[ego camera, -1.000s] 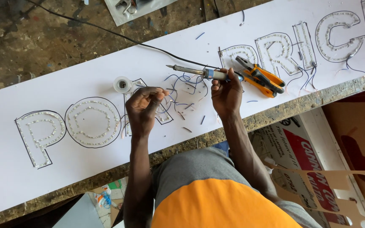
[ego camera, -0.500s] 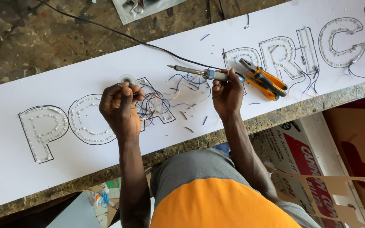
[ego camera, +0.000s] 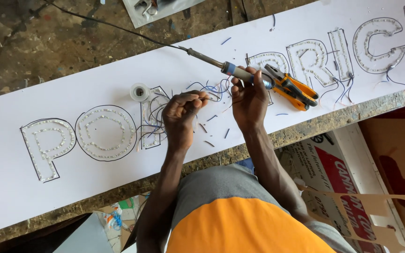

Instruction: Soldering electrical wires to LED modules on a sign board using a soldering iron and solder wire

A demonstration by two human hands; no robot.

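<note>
My right hand (ego camera: 248,98) grips a soldering iron (ego camera: 238,73) by its blue handle, holding it slanted above a long white sign board (ego camera: 94,79). My left hand (ego camera: 180,116) is closed in a pinch on a thin wire strand (ego camera: 201,98) that points towards the right hand. Both hands hover over a tangle of blue and dark wires (ego camera: 214,88) between outlined letters studded with small lights (ego camera: 104,133). A small solder spool (ego camera: 139,92) stands just left of my left hand. Orange-handled pliers (ego camera: 298,90) lie right of my right hand.
A black cord (ego camera: 118,29) runs from the top left towards the iron. Short wire offcuts (ego camera: 210,143) litter the board. The board lies on a rough worn bench (ego camera: 24,47) with a chipped front edge (ego camera: 305,131). Printed cardboard (ego camera: 343,173) sits below at right; a shiny tray (ego camera: 151,9) at top.
My left hand reached left to the solder spool, then came back right with a thin strand pinched. My right hand has tilted the iron more steeply.
</note>
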